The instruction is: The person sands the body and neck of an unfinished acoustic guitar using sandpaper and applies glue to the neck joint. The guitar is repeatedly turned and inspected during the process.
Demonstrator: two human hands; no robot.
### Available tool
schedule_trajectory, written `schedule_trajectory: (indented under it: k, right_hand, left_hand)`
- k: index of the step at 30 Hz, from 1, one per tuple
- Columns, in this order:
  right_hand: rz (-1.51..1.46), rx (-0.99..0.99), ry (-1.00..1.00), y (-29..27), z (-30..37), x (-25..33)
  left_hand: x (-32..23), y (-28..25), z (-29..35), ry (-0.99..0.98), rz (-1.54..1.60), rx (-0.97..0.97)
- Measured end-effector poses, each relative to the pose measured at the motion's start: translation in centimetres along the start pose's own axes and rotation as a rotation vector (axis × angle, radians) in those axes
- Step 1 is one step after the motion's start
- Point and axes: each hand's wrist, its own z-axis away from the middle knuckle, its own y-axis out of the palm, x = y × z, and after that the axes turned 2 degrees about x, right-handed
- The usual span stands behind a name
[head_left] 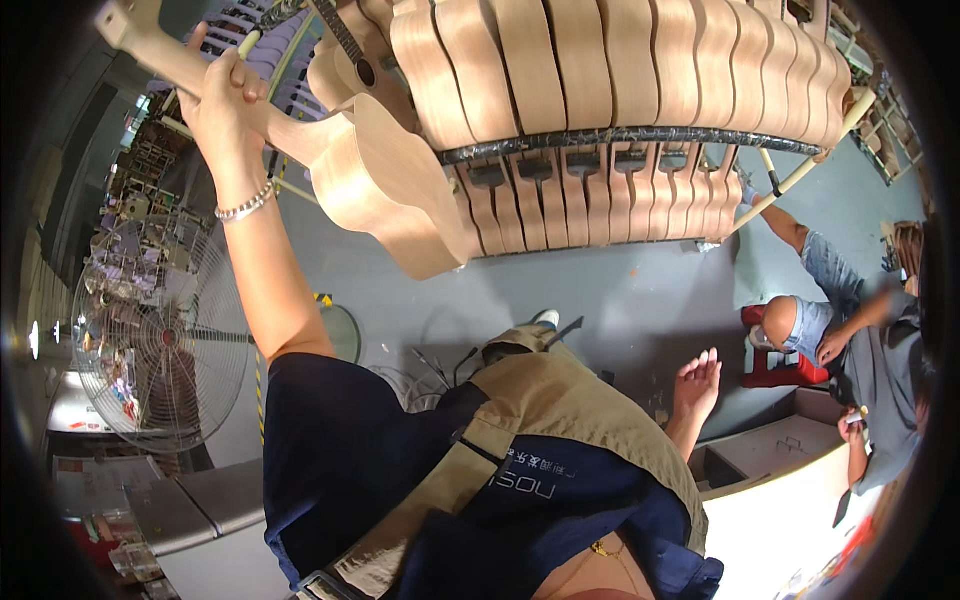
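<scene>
My left hand (pixel 222 95) is raised at the upper left, its fingers wrapped around the neck of a small unfinished guitar (pixel 385 185) of pale bare wood. One finger points up off the neck. The headstock lies beyond my hand at the far left, and the body hangs beside the lower tier of a rack, so close that I cannot tell whether they touch. Low at the right, my right hand (pixel 697 385) is held out beside my apron, open, with nothing in it.
Rows of similar wooden bodies (pixel 585 75) fill the two-tier rack, which has a black-wrapped rail (pixel 640 135). A large floor fan (pixel 165 335) stands at the left. Another person (pixel 870 340) sits at the right on a red stool (pixel 775 370), near a pale bench (pixel 790 500).
</scene>
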Motion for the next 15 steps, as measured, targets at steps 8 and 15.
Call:
schedule_trajectory:
  k: [8, 15]
  right_hand:
    - [-0.035, -0.116, -0.119, -3.4, 1.4, 0.4]
    - [-0.095, -0.207, -0.183, -2.6, 1.5, -1.4]
  left_hand:
    - [6.0, 0.9, -8.3, -0.072, 0.051, 0.107]
    - [14.8, 0.1, -15.8, -0.068, 0.066, -0.022]
